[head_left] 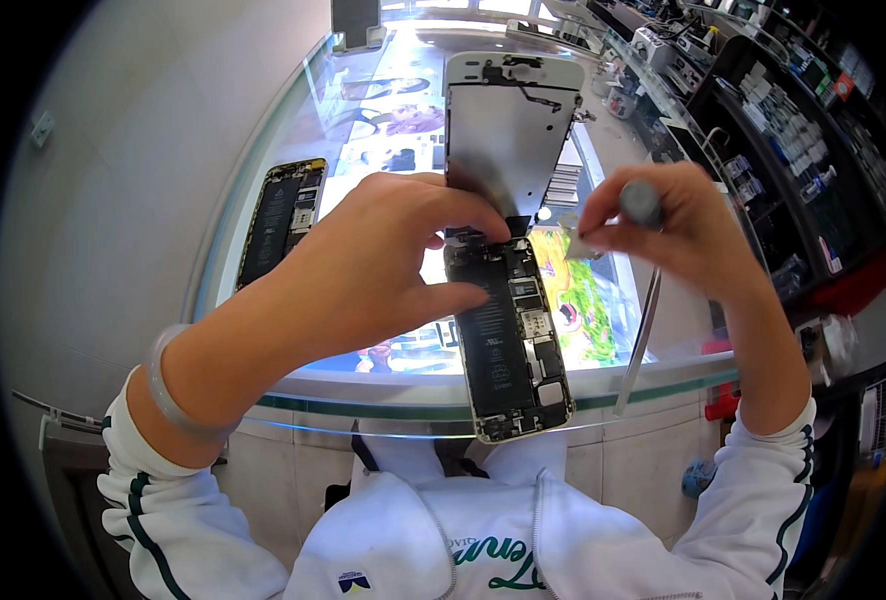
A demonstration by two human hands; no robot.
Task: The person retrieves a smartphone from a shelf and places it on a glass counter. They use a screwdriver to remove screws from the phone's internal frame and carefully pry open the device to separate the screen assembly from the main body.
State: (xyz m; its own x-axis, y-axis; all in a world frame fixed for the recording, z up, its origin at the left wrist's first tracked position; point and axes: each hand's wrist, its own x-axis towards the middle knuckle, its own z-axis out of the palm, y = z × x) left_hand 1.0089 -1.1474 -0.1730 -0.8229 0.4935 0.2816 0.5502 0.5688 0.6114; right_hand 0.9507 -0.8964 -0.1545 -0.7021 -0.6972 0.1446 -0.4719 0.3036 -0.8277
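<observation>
An opened smartphone (493, 350) lies over the near edge of the glass counter, its battery and boards exposed. Its white-framed screen (511, 130) is raised at the far end, back side toward me. My left hand (393, 240) is closed around the phone's far end, index finger at the joint by the screen and thumb on the black battery (486, 335). To the right, apart from the phone, my right hand (663, 230) grips a screwdriver with a grey round handle end (641, 203). A small pale piece (571, 240) shows blurred at its fingertips.
A second opened phone (281, 220) lies at the left on the lit glass counter (403, 385). A thin metal strip (641, 340) slants near the right edge. Shelves with boxed goods (783, 130) stand at the right, a pale wall (143, 200) at the left.
</observation>
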